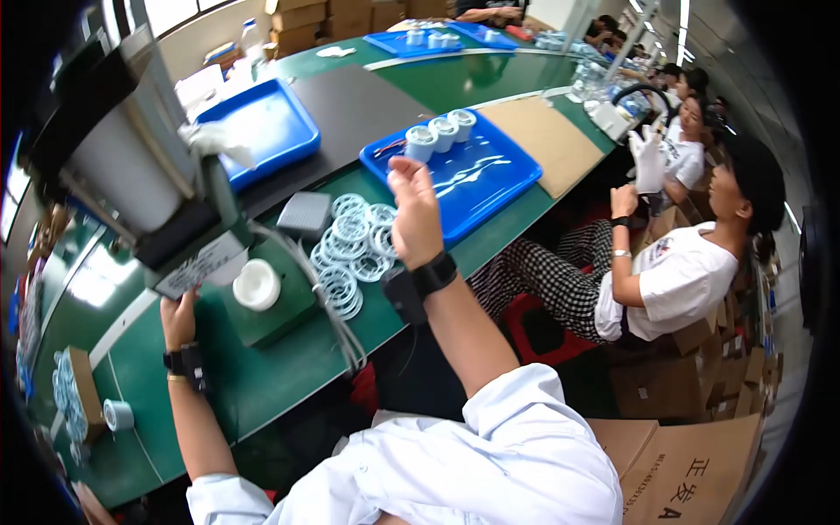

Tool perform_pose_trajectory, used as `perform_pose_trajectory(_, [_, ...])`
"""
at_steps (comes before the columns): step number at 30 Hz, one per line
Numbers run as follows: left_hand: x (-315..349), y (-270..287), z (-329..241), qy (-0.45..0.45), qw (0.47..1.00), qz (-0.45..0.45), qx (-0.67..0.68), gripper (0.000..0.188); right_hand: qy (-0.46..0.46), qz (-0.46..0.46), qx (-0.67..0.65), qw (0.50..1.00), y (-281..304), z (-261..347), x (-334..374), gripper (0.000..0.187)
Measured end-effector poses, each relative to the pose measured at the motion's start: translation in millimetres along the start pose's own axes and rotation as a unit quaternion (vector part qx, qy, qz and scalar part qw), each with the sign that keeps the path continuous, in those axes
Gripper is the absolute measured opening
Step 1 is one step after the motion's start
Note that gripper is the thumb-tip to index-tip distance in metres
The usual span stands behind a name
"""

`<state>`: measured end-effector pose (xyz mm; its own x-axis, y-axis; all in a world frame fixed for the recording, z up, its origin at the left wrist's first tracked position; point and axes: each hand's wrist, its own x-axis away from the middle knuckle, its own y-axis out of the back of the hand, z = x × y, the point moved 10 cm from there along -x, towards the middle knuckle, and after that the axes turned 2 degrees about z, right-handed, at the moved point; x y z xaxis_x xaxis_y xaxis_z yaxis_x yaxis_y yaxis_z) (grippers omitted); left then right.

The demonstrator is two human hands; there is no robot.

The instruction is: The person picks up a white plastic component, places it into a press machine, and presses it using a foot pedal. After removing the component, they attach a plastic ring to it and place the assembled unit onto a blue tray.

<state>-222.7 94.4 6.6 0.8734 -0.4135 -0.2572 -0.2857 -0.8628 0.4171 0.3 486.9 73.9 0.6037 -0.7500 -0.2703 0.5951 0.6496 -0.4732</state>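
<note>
Over the near-left edge of a blue tray [503, 179], my right hand [416, 214] is raised with its fingers loosely bent and apart, and nothing shows in it. Several light-blue and white cylindrical parts [421, 143] stand in a row at that tray's far side, with thin red and dark wires beside them. My left hand [178, 320] is up against the lower edge of a bench press [188, 232]; the machine's labelled front panel hides its fingertips. A round white fixture [257, 284] sits on the press's green base [271, 319], right of that hand.
A pile of light-blue rings [350, 236] lies between the press and my right hand, by a grey box [304, 214] and cables [337, 324]. Another blue tray [262, 127] stands behind the press. A person [674, 271] sits at the right, near a cardboard sheet [547, 140].
</note>
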Motion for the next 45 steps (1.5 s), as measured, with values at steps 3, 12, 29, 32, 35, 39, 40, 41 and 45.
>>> perform_pose_trajectory(3, [6.8,3.3,-25.8,0.031,0.971,-0.049,0.231,0.014,0.056,-0.026,0.119,0.991,-7.4,10.2,-16.0,0.018])
perform_pose_trajectory(12, [112.3,-170.5,-182.9,0.092,0.899,0.317,0.289,0.035,0.053,-0.006,0.186,0.981,-66.0,-2.9,-7.7,0.022])
perform_pose_trajectory(29, [109.3,-190.1,-179.9,0.126,0.877,0.312,0.344,0.027,0.146,0.211,0.319,0.912,-107.8,17.6,29.9,0.014])
perform_pose_trajectory(32, [84.4,-115.4,-161.7,0.103,0.941,0.162,0.28,0.022,-0.034,0.262,0.132,0.955,-104.8,-5.1,65.3,0.012])
perform_pose_trajectory(35, [59.6,-35.8,-170.7,-0.047,0.995,-0.089,-0.017,0.019,-0.28,0.427,0.04,0.859,-135.3,-30.2,151.4,0.019])
perform_pose_trajectory(39, [54.2,-15.8,-170.3,-0.065,0.979,-0.144,-0.131,0.012,-0.315,0.531,0.051,0.785,-176.3,-50.5,224.6,0.036])
perform_pose_trajectory(40, [53.9,-13.2,-166.9,-0.064,0.977,-0.152,-0.133,0.012,-0.303,0.518,0.061,0.797,-179.6,-58.8,225.9,0.039])
perform_pose_trajectory(41, [56.6,-8.9,-170.9,-0.105,0.965,-0.173,-0.165,0.011,-0.29,0.509,0.07,0.808,-183.8,-63.7,226.4,0.043])
perform_pose_trajectory(45, [61.4,-29.0,-174.3,-0.199,0.928,-0.106,-0.296,0.008,-0.373,0.476,0.045,0.795,-181.2,-83.1,227.4,0.043])
